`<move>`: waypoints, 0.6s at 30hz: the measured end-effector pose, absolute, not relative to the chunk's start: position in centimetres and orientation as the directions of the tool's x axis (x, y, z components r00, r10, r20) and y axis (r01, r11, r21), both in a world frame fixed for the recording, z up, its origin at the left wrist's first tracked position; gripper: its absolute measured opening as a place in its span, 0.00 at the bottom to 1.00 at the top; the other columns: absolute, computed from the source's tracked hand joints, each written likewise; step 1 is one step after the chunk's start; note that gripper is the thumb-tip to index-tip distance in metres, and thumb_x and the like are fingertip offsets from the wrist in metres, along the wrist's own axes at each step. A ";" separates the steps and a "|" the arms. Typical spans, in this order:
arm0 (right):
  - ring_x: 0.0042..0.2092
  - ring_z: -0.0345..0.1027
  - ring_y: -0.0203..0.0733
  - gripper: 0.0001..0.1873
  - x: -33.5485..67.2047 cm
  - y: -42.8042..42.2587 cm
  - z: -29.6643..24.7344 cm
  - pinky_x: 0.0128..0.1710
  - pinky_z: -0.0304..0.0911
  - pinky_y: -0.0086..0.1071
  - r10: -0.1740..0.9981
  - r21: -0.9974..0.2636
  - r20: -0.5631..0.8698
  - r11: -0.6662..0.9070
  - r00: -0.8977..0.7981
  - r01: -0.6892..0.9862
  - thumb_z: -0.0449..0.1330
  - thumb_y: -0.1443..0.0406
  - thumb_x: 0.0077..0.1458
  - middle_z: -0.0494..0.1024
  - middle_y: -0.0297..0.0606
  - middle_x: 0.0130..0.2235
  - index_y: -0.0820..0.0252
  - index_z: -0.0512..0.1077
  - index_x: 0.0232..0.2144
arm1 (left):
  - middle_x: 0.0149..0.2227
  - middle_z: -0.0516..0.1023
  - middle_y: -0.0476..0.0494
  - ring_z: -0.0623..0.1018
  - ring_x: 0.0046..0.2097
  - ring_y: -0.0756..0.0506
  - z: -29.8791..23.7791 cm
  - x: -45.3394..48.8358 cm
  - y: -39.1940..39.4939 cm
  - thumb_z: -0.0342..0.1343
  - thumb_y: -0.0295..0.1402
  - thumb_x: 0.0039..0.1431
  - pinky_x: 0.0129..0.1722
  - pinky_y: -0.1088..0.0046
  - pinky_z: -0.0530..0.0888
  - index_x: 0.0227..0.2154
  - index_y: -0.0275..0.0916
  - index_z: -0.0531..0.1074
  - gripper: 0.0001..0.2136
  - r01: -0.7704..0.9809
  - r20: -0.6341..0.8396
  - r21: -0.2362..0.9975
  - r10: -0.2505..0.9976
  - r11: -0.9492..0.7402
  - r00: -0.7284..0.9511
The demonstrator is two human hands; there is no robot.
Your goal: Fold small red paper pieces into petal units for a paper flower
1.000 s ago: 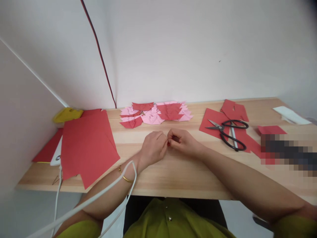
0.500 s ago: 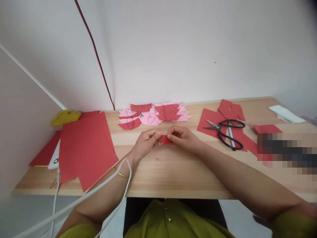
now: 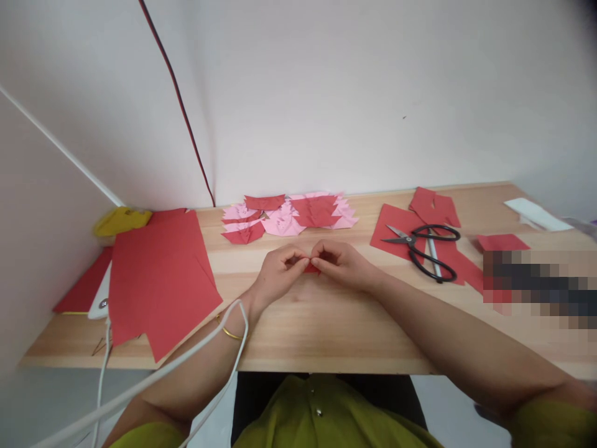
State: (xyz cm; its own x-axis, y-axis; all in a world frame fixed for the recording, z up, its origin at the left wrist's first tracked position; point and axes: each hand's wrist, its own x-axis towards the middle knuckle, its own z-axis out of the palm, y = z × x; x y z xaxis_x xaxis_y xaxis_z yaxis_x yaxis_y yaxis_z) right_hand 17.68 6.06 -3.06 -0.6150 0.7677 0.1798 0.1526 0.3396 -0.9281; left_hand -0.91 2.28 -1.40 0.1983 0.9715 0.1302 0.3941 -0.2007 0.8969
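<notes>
Between my two hands is a small folded piece of red paper (image 3: 311, 269), mostly covered by my fingers. My left hand (image 3: 282, 269) pinches it from the left with thumb and fingertips. From the right, my right hand (image 3: 343, 264) pinches the same piece, and the two thumb tips meet at its top. Just beyond the hands lie folded red paper shapes (image 3: 317, 211) and folded pink paper shapes (image 3: 283, 223), overlapping in rows with pointed corners.
Black-handled scissors (image 3: 409, 240) rest with blades apart on red paper pieces at the right. Large red sheets (image 3: 163, 280) cover the left side, near a yellow item (image 3: 122, 221) and a white power strip (image 3: 99, 298). A white cable (image 3: 186, 354) crosses in front of my left forearm.
My thumbs have come together over the red paper, so less of it shows. The paper things on the table stay where they were.
</notes>
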 end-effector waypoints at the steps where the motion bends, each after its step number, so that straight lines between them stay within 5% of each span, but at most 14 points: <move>1: 0.28 0.60 0.33 0.09 17.7 6.0 -3.0 0.28 0.57 0.28 0.764 -0.922 0.183 0.352 -0.619 0.161 0.56 0.61 0.57 0.69 0.33 0.27 0.61 0.67 0.29 | 0.29 0.75 0.47 0.72 0.31 0.50 -1.2 -0.9 2.3 0.55 0.34 0.55 0.33 0.75 0.67 0.27 0.36 0.74 0.07 0.401 0.140 0.889 0.965 -0.220 0.220; 11: 0.32 0.65 0.35 0.13 17.8 6.1 -2.6 0.34 0.61 0.30 0.759 -0.970 0.157 0.238 -0.632 0.045 0.56 0.56 0.57 0.72 0.34 0.30 0.60 0.69 0.30 | 0.24 0.72 0.48 0.70 0.27 0.52 -2.5 -1.3 2.9 0.58 0.42 0.53 0.31 0.75 0.67 0.24 0.34 0.72 0.14 -0.029 -0.099 0.994 0.974 0.107 0.202; 14: 0.35 0.68 0.38 0.13 17.8 6.3 -2.6 0.38 0.62 0.34 0.784 -0.966 0.225 0.256 -0.579 -0.029 0.56 0.55 0.57 0.74 0.36 0.32 0.58 0.69 0.30 | 0.31 0.77 0.42 0.74 0.28 0.49 -2.5 -1.2 2.9 0.57 0.44 0.54 0.31 0.71 0.71 0.31 0.33 0.73 0.16 -0.236 -0.215 0.932 0.944 0.275 0.251; 18: 0.34 0.67 0.39 0.13 18.1 6.7 -2.4 0.38 0.63 0.35 0.780 -0.930 0.311 0.366 -0.543 -0.006 0.57 0.55 0.56 0.73 0.37 0.31 0.58 0.71 0.30 | 0.35 0.78 0.39 0.77 0.29 0.49 -1.9 -1.3 2.6 0.62 0.38 0.51 0.30 0.73 0.73 0.37 0.34 0.73 0.14 -0.300 -0.369 0.818 0.848 0.490 0.379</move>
